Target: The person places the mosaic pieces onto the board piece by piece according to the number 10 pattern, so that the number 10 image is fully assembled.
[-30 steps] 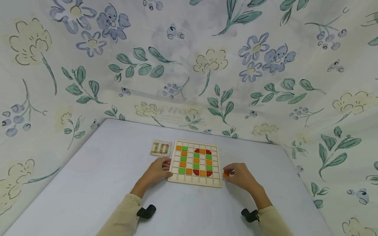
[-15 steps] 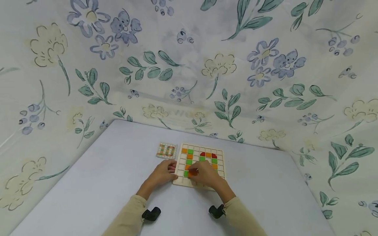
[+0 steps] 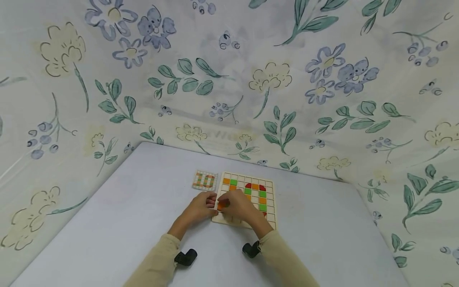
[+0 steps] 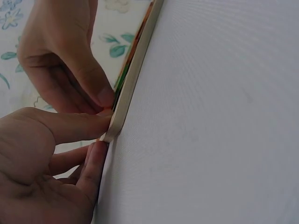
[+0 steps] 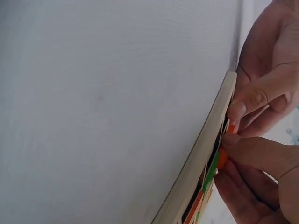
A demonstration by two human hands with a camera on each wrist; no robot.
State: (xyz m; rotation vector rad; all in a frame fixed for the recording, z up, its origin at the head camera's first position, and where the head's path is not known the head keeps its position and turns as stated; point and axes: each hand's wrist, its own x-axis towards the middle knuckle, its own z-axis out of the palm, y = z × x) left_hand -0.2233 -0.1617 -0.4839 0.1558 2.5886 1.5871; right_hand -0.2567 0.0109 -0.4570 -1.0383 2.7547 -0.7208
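Observation:
A square wooden grid board (image 3: 269,203) lies on the table, with orange, green and red tiles in some cells. My left hand (image 3: 201,207) grips its near left corner; in the left wrist view the thumb is on top and the fingers are at the edge. Over the board's left columns, my right hand (image 3: 239,206) pinches an orange tile (image 5: 223,158) between thumb and fingers. Another orange piece (image 5: 231,128) shows close to the left thumb in the right wrist view. The right hand hides much of the board's near left part.
Just left of the board lies a small pattern card (image 3: 204,180) printed with a coloured grid. The white table (image 3: 312,231) extends around both, and floral fabric (image 3: 222,79) rises behind it. A black wrist device (image 3: 186,258) sits at each sleeve.
My right hand has travelled left from beyond the board's right side to its left columns, carrying orange. My left hand has stayed at the corner. The head view has shifted slightly.

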